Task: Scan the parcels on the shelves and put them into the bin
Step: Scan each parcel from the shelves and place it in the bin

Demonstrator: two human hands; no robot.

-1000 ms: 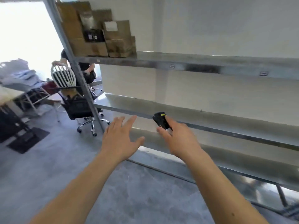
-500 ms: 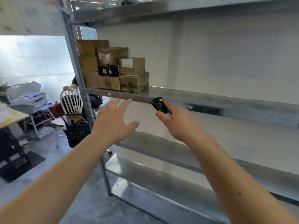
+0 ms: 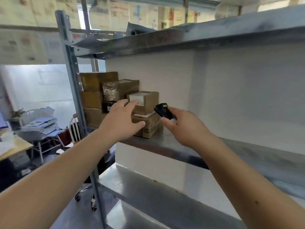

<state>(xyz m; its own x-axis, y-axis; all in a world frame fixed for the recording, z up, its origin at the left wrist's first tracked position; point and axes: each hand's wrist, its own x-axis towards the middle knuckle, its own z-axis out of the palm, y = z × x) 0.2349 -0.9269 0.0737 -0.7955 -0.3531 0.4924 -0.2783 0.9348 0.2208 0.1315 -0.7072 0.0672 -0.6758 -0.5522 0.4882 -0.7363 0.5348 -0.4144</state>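
Note:
Several brown cardboard parcels (image 3: 99,80) are stacked at the left end of a metal shelf (image 3: 166,146). A small box with a white label (image 3: 146,101) sits on a larger taped box (image 3: 148,128) at the stack's right side. My left hand (image 3: 122,121) reaches in front of these two boxes with fingers spread, fingertips at the labelled box; whether they touch it I cannot tell. My right hand (image 3: 184,126) grips a small black scanner (image 3: 163,110) with a yellow mark, right beside the boxes.
The shelf unit's grey upright post (image 3: 72,76) stands left of the parcels. Grey bags (image 3: 140,29) lie on the top shelf, and lower shelves (image 3: 148,187) run below. At the left are a desk (image 3: 13,147), a white chair (image 3: 75,128) and stacked papers (image 3: 41,124).
The view has risen and closed in on the parcel shelf. Both hands have moved up and forward: the left hand now reaches the boxes and the scanner is beside them.

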